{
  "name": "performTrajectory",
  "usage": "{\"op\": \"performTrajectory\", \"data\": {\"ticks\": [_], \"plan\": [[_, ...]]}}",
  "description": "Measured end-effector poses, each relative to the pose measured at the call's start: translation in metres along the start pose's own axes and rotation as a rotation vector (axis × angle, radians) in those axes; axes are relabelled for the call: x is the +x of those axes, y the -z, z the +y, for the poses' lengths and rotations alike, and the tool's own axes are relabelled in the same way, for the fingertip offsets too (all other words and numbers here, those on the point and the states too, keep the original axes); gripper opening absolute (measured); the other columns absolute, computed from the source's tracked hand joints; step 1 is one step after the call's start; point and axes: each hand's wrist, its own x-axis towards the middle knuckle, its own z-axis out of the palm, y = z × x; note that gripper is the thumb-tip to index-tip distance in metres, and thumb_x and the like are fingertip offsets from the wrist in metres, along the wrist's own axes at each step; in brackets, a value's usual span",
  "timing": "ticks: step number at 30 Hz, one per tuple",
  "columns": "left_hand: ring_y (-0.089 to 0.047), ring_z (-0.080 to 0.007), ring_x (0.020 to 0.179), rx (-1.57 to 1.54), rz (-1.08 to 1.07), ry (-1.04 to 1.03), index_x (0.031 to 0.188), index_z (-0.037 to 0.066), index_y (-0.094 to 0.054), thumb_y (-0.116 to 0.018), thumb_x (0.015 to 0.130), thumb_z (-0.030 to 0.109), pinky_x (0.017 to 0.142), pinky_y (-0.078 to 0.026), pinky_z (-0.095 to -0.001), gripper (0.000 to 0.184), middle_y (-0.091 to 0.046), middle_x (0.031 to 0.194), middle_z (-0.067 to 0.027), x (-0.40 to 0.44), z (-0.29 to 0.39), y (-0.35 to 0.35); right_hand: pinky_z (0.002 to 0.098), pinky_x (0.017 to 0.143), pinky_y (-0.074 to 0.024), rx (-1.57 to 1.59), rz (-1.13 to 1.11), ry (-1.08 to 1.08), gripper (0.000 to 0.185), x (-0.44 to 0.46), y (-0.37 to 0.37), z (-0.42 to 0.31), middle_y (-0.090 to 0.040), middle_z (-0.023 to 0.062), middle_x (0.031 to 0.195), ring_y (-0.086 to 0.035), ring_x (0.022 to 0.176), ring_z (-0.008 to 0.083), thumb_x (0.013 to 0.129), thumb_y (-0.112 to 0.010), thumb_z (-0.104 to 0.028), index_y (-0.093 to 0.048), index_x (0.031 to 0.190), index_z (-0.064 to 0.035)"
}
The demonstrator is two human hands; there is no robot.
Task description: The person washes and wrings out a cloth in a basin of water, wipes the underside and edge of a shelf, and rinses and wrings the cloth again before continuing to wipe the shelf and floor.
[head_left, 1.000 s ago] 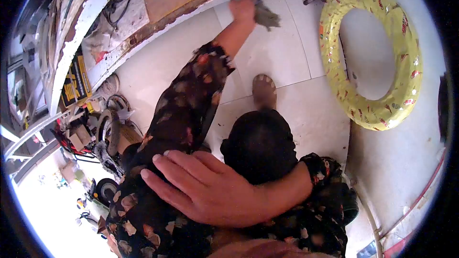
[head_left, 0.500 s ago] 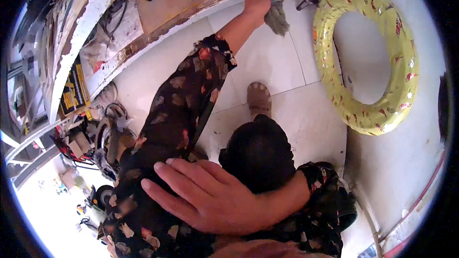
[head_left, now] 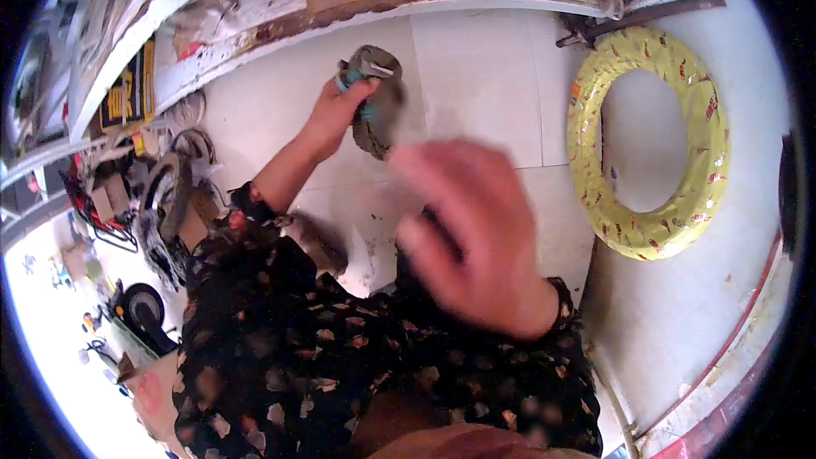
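Note:
My left hand (head_left: 342, 110) is closed around a bunched grey-green rag (head_left: 382, 110) with teal parts, held out over the pale tiled floor (head_left: 476, 85). The rag hangs beyond the fingers on the right side of the hand. My right hand (head_left: 480, 238) is raised in front of my body, blurred by motion. Its thumb and fingers are apart, and nothing shows between them. It is to the lower right of the rag and hides part of the floor behind it.
A ring-shaped bundle in yellow wrapping (head_left: 586, 144) leans at the right wall. A worn white-edged shelf (head_left: 340, 17) crosses the top. Tyres (head_left: 161, 191), boxes and assorted parts crowd the left side. A wheel (head_left: 143, 308) shows at the lower left.
My left hand has drawn back from the shelf edge, leftward and nearer my body, still with the rag. My right hand has lifted off my left sleeve and moved up and right. The view has shifted.

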Motion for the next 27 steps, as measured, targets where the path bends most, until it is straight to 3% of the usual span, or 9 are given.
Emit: {"op": "performTrajectory", "data": {"ticks": [2, 7, 10, 13, 14, 17, 20, 24, 27], "plan": [[-0.061, -0.0147, 0.087, -0.015, 0.027, 0.021, 0.113, 0.006, -0.057, -0.060, 0.087, 0.025, 0.078, -0.050, -0.0309, 0.032, -0.063, 0.100, -0.0046, -0.037, 0.019, 0.008, 0.0418, 0.089, -0.0442, 0.057, 0.052, -0.056, 0.052, 0.013, -0.010, 0.038, -0.060, 0.0164, 0.110, -0.055, 0.103, 0.0339, 0.082, -0.063, -0.025, -0.049, 0.129, -0.0072], [-0.060, -0.0148, 0.093, -0.122, 0.000, -0.013, 0.117, 0.003, -0.053, -0.058, 0.088, 0.023, 0.079, -0.051, -0.0319, 0.035, -0.063, 0.104, -0.0053, -0.097, 0.057, 0.002, 0.0336, 0.088, -0.0462, 0.523, -0.136, -0.294, 0.052, 0.039, -0.079, 0.080, -0.062, 0.0127, 0.107, -0.059, 0.100, 0.0216, 0.080, -0.069, -0.024, -0.053, 0.125, -0.0038], [-0.060, -0.0142, 0.093, 0.244, 0.063, -0.265, 0.115, 0.002, -0.056, -0.057, 0.088, 0.019, 0.072, -0.053, -0.0303, 0.033, -0.063, 0.100, -0.0055, -0.105, 0.054, 0.029, 0.0302, 0.085, -0.0473, 0.691, -0.253, -0.262, 0.049, 0.051, -0.092, 0.096, -0.063, 0.0105, 0.105, -0.059, 0.095, 0.0162, 0.079, -0.068, -0.018, -0.054, 0.123, -0.0048], [-0.059, -0.0124, 0.087, 0.140, 0.160, -0.226, 0.114, 0.002, -0.057, -0.059, 0.087, 0.019, 0.067, -0.053, -0.0283, 0.032, -0.062, 0.098, -0.0045, -0.142, 0.071, 0.047, 0.0288, 0.082, -0.0482, 0.405, -0.327, -0.309, 0.044, 0.054, -0.074, 0.083, -0.064, 0.0084, 0.102, -0.059, 0.090, 0.0146, 0.079, -0.066, -0.014, -0.057, 0.121, -0.0069], [-0.058, -0.0124, 0.086, 0.116, 0.190, -0.221, 0.114, 0.003, -0.057, -0.060, 0.087, 0.020, 0.067, -0.053, -0.0282, 0.033, -0.062, 0.098, -0.0042, -0.152, 0.073, 0.051, 0.0291, 0.076, -0.0490, 0.292, -0.164, -0.069, 0.033, 0.051, -0.086, 0.095, -0.065, 0.0063, 0.092, -0.060, 0.080, 0.0152, 0.080, -0.064, -0.016, -0.062, 0.112, -0.0072], [-0.058, -0.0124, 0.085, 0.072, 0.271, -0.201, 0.115, 0.005, -0.057, -0.061, 0.087, 0.024, 0.067, -0.053, -0.0282, 0.035, -0.061, 0.098, -0.0036, -0.179, 0.070, 0.065, 0.0311, 0.068, -0.0478, -0.104, -0.008, 0.290, 0.024, 0.055, -0.099, 0.096, -0.064, 0.0054, 0.080, -0.059, 0.073, 0.0163, 0.081, -0.062, -0.019, -0.064, 0.100, -0.0042], [-0.058, -0.0122, 0.086, 0.121, 0.288, -0.255, 0.116, 0.006, -0.057, -0.062, 0.088, 0.034, 0.068, -0.053, -0.0294, 0.040, -0.061, 0.099, -0.0037, -0.188, 0.068, 0.077, 0.0340, 0.066, -0.0456, -0.085, 0.026, 0.022, 0.024, 0.065, -0.102, 0.070, -0.062, 0.0047, 0.075, -0.058, 0.073, 0.0158, 0.085, -0.058, -0.024, -0.063, 0.089, -0.0005], [-0.059, -0.0131, 0.086, 0.102, 0.199, -0.340, 0.116, 0.006, -0.056, -0.061, 0.087, 0.042, 0.071, -0.052, -0.0299, 0.046, -0.061, 0.101, -0.0044, -0.192, 0.070, 0.093, 0.0335, 0.068, -0.0437, 0.603, 0.120, -0.269, 0.032, 0.067, -0.090, 0.029, -0.061, 0.0018, 0.079, -0.055, 0.072, 0.0144, 0.090, -0.054, -0.030, -0.062, 0.085, 0.0004], [-0.061, -0.0154, 0.088, 0.025, 0.121, -0.388, 0.119, 0.005, -0.055, -0.060, 0.087, 0.046, 0.076, -0.051, -0.0312, 0.052, -0.062, 0.102, -0.0047, -0.193, 0.061, 0.107, 0.0298, 0.074, -0.0441, 0.719, 0.027, -0.208, 0.033, 0.072, -0.089, -0.002, -0.061, 0.0017, 0.086, -0.055, 0.078, 0.0131, 0.090, -0.055, -0.033, -0.062, 0.092, -0.0011]]}}
